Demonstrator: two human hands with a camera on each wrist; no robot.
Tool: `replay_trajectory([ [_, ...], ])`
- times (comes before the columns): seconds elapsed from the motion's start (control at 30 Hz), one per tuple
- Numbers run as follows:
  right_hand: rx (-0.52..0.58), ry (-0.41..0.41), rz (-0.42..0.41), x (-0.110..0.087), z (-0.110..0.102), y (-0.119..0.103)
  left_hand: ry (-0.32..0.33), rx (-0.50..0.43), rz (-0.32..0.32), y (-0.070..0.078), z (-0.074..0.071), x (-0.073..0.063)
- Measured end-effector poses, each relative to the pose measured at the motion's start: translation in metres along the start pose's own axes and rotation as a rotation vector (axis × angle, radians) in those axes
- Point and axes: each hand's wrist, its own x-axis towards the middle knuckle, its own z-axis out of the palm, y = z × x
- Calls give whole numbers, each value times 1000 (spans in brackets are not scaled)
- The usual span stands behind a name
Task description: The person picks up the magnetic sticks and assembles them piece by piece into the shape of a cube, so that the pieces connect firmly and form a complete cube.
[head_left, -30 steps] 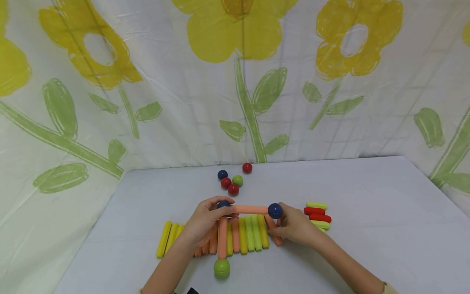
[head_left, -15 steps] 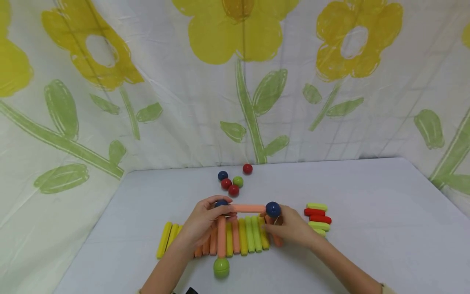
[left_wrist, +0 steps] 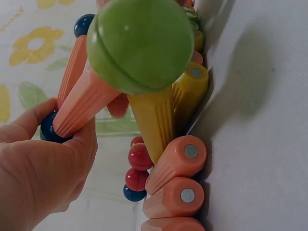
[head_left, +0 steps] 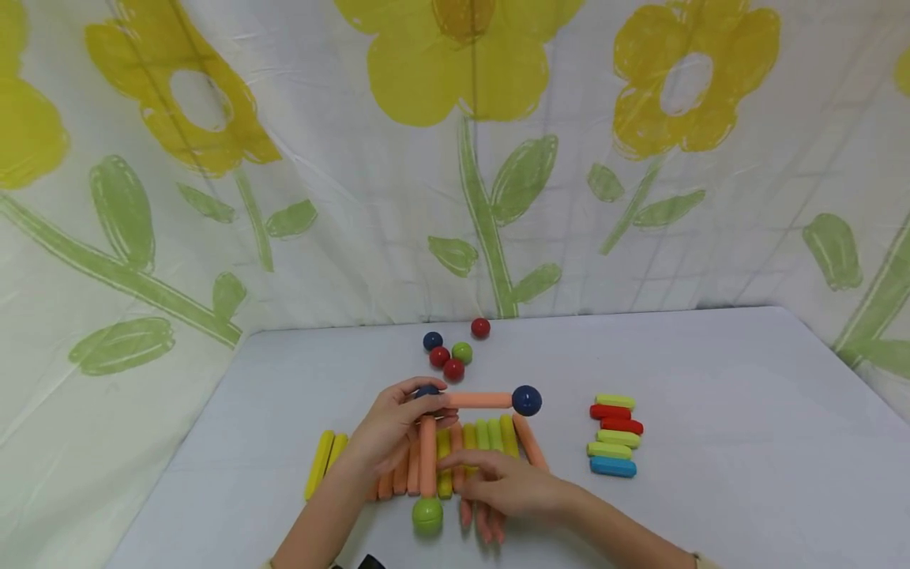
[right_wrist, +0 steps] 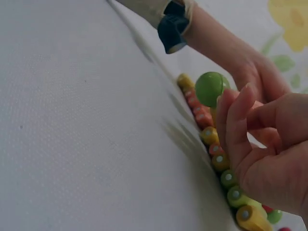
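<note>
In the head view my left hand (head_left: 387,435) grips a dark blue ball (head_left: 426,391) that joins two orange rods. One orange rod (head_left: 479,400) runs right to another blue ball (head_left: 527,401). The other orange rod (head_left: 427,458) points toward me and ends in a green ball (head_left: 427,515). In the left wrist view that green ball (left_wrist: 144,45) looms large, above the lying rods. My right hand (head_left: 515,486) hovers over the row of rods, fingers loosely bent and holding nothing. Its fingertips are close to the green ball (right_wrist: 209,89) in the right wrist view; contact is unclear.
Yellow, orange and light green rods lie side by side beneath the hands, from a yellow rod (head_left: 320,465) to a slanted orange rod (head_left: 529,442). Several short sticks, including a blue stick (head_left: 613,466), lie at right. Loose balls, including a red ball (head_left: 480,328), sit behind.
My right hand has left the blue ball at the right end and moved left and toward me, near the green-ended rod. My left hand keeps its grip on the corner ball.
</note>
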Motion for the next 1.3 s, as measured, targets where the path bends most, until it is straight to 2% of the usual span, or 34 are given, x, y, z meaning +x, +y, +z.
replay_trajectory([
  [0.17, 16, -6, 35, 5, 10, 4, 1, -16, -3, 1, 2, -1],
  [0.53, -20, 81, 58, 5, 16, 4, 18, 6, 11, 3, 1, -2],
  [0.77, -53, 116, 48, 7, 20, 4, 7, 53, 1, 1, 4, -11],
  [0.97, -87, 135, 27, 6, 22, 3, 5, 101, 48, -7, 7, -20],
  [1.13, -123, 154, 34, 8, 22, 4, 40, 84, 89, -9, 10, -28],
  [1.3, -145, 164, 37, 10, 22, 6, 110, 62, 123, -10, 10, -38],
])
